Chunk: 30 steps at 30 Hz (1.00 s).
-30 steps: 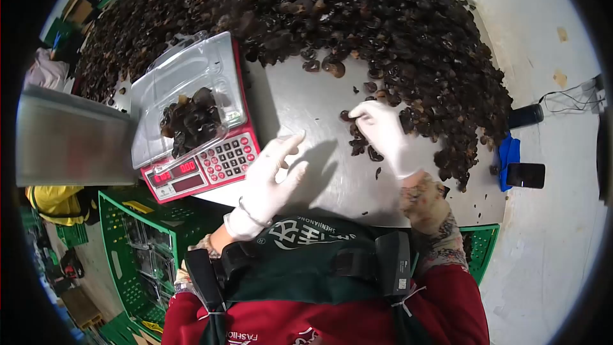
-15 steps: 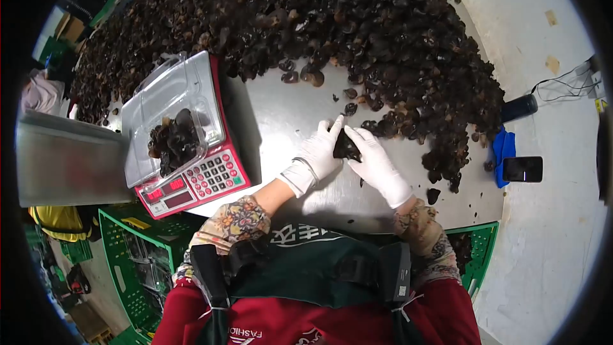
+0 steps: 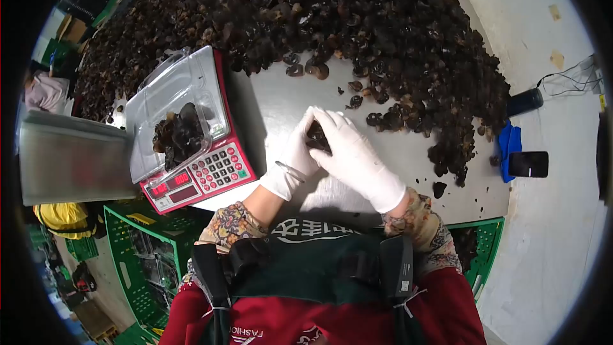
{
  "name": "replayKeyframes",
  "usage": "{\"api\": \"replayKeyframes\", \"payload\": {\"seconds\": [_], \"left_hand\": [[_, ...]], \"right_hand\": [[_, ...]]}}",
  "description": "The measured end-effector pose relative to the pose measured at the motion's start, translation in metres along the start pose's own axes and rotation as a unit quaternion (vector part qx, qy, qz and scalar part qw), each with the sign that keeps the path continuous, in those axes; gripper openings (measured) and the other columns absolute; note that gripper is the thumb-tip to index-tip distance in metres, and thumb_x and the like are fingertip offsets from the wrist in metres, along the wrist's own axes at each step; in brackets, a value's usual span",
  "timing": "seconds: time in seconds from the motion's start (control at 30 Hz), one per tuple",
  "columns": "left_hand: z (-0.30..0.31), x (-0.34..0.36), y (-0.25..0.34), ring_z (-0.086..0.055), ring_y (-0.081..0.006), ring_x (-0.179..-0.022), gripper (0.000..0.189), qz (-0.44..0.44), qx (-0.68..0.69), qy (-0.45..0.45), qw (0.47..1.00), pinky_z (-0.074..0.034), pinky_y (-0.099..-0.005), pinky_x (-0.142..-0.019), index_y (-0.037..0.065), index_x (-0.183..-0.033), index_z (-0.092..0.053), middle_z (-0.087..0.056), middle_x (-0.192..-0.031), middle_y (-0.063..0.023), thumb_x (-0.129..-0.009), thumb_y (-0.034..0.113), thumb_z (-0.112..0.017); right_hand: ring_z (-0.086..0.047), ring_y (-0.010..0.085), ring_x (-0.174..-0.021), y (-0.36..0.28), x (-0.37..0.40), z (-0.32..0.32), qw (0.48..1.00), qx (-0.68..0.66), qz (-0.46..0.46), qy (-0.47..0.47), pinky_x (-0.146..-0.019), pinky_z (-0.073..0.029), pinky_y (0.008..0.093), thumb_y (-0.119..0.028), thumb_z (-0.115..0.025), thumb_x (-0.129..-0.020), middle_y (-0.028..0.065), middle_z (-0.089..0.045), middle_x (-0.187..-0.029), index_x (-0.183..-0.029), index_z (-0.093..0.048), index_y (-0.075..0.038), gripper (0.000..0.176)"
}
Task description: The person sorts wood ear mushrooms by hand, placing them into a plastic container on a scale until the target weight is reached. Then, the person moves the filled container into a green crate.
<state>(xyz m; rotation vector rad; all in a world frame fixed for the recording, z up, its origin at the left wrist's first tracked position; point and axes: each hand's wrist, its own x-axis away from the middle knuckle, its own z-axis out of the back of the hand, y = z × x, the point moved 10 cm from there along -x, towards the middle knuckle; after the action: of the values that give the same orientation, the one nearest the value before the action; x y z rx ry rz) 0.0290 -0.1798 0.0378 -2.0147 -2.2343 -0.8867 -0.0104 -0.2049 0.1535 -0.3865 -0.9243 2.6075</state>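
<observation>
My left hand (image 3: pixel 299 153) and my right hand (image 3: pixel 348 153), both in white gloves, meet over the metal table. Between them they hold dark fungus pieces (image 3: pixel 317 136), partly covered by the fingers. To their left, a red digital scale (image 3: pixel 220 169) with lit red digits carries a clear plastic container (image 3: pixel 207 121). Dark fungus pieces (image 3: pixel 181 137) lie inside that container. Beyond my hands, a large heap of dark fungus (image 3: pixel 383 32) curves round the table, with a few loose pieces at its near edge.
A stack of clear containers (image 3: pixel 73 160) stands left of the scale. Green crates (image 3: pixel 118 243) are below the table edge. On the right lie a phone (image 3: pixel 529 164), a blue cloth (image 3: pixel 506 144) and a dark cylinder (image 3: pixel 525 102). Part of a person (image 3: pixel 46 94) shows far left.
Both hands have moved a little left with the dark pieces, and have come closer together around them. The view has shifted slightly.
</observation>
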Motion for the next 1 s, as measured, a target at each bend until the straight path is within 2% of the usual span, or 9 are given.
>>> {"api": "replayKeyframes", "payload": {"seconds": [0.17, 0.23, 0.4, 0.47, 0.53, 0.63, 0.73, 0.83, 1.0], "left_hand": [[0.005, 0.013, 0.001, -0.066, -0.0230, -0.090, 0.037, 0.074, 0.166, -0.109, 0.977, -0.057, -0.0262, -0.071, -0.004, -0.123, -0.054, -0.065, -0.112, -0.0154, -0.099, 0.024, -0.052], [0.008, 0.038, 0.046, -0.065, -0.0213, -0.085, 0.036, -0.131, -0.188, 0.039, 0.973, -0.055, -0.0258, -0.063, -0.001, -0.119, -0.059, -0.066, -0.106, -0.0141, -0.099, 0.028, -0.050], [-0.031, 0.138, 0.159, -0.063, -0.0143, -0.088, 0.033, -0.312, -0.286, 0.155, 0.893, -0.050, -0.0245, -0.073, 0.000, -0.117, -0.062, -0.066, -0.108, -0.0085, -0.100, 0.025, -0.048], [-0.045, 0.185, 0.205, -0.062, -0.0114, -0.090, 0.032, -0.398, -0.365, 0.207, 0.816, -0.048, -0.0239, -0.076, 0.000, -0.116, -0.063, -0.066, -0.108, -0.0062, -0.101, 0.024, -0.047], [-0.064, 0.222, 0.242, -0.059, -0.0165, -0.103, 0.028, -0.479, -0.545, 0.247, 0.642, -0.044, -0.0296, -0.095, -0.002, -0.108, -0.066, -0.064, -0.111, -0.0066, -0.099, 0.020, -0.052], [-0.028, 0.229, 0.275, -0.053, -0.0210, -0.118, 0.021, -0.376, -0.756, 0.246, 0.476, -0.040, -0.0342, -0.102, 0.000, -0.110, -0.067, -0.061, -0.117, -0.0093, -0.092, 0.011, -0.064], [-0.001, 0.226, 0.276, -0.049, -0.0262, -0.127, 0.026, -0.351, -0.763, 0.274, 0.469, -0.037, -0.0380, -0.107, 0.003, -0.112, -0.068, -0.060, -0.125, -0.0123, -0.088, 0.013, -0.070], [-0.026, 0.234, 0.262, -0.050, -0.0297, -0.127, 0.025, -0.414, -0.768, 0.279, 0.401, -0.035, -0.0400, -0.109, 0.002, -0.112, -0.069, -0.060, -0.128, -0.0130, -0.089, 0.012, -0.068], [-0.081, 0.203, 0.165, -0.057, -0.0313, -0.118, 0.025, -0.467, -0.717, 0.135, 0.499, -0.041, -0.0432, -0.104, 0.001, -0.107, -0.069, -0.065, -0.116, -0.0166, -0.082, 0.004, -0.064]], "right_hand": [[-0.062, 0.0145, -0.105, 0.042, 0.025, 0.055, 0.974, -0.168, -0.122, 0.092, -0.089, -0.051, 0.0249, -0.005, -0.064, -0.089, 0.0092, -0.061, -0.126, -0.129, -0.059, -0.007, 0.041], [-0.062, 0.0173, -0.104, 0.075, 0.045, 0.044, 0.981, -0.138, -0.123, 0.063, -0.090, -0.051, 0.0287, -0.005, -0.063, -0.089, 0.0078, -0.061, -0.124, -0.126, -0.061, -0.007, 0.038], [-0.063, 0.0237, -0.098, 0.065, 0.107, 0.005, 0.998, 0.001, 0.019, -0.063, -0.089, -0.049, 0.0325, -0.011, -0.063, -0.089, 0.0097, -0.066, -0.112, -0.109, -0.070, -0.007, 0.021], [-0.066, 0.0273, -0.086, 0.099, 0.190, -0.063, 0.845, 0.121, 0.073, -0.516, -0.083, -0.051, 0.0338, -0.025, -0.066, -0.086, 0.0129, -0.069, -0.097, -0.104, -0.070, -0.006, 0.027], [-0.065, 0.0290, -0.087, 0.093, 0.236, -0.007, 0.720, -0.038, -0.251, -0.647, -0.082, -0.050, 0.0338, -0.030, -0.064, -0.084, 0.0130, -0.070, -0.086, -0.096, -0.072, -0.008, 0.027], [-0.066, 0.0271, -0.088, 0.109, 0.183, 0.036, 0.877, 0.023, -0.208, -0.433, -0.081, -0.050, 0.0359, -0.028, -0.064, -0.086, 0.0115, -0.071, -0.090, -0.096, -0.073, -0.009, 0.024], [-0.065, 0.0257, -0.090, 0.121, 0.106, 0.047, 0.987, -0.024, -0.126, -0.094, -0.081, -0.051, 0.0354, -0.020, -0.065, -0.088, 0.0104, -0.069, -0.095, -0.101, -0.072, -0.008, 0.019], [-0.061, 0.0258, -0.097, 0.113, 0.038, 0.036, 0.996, -0.044, -0.056, 0.058, -0.085, -0.050, 0.0344, -0.010, -0.068, -0.085, 0.0093, -0.064, -0.103, -0.105, -0.071, -0.007, 0.021], [-0.055, 0.0274, -0.099, 0.118, -0.029, -0.008, 0.978, 0.199, -0.029, 0.056, -0.085, -0.049, 0.0358, -0.011, -0.064, -0.084, 0.0089, -0.057, -0.101, -0.089, -0.068, -0.006, 0.008]]}}
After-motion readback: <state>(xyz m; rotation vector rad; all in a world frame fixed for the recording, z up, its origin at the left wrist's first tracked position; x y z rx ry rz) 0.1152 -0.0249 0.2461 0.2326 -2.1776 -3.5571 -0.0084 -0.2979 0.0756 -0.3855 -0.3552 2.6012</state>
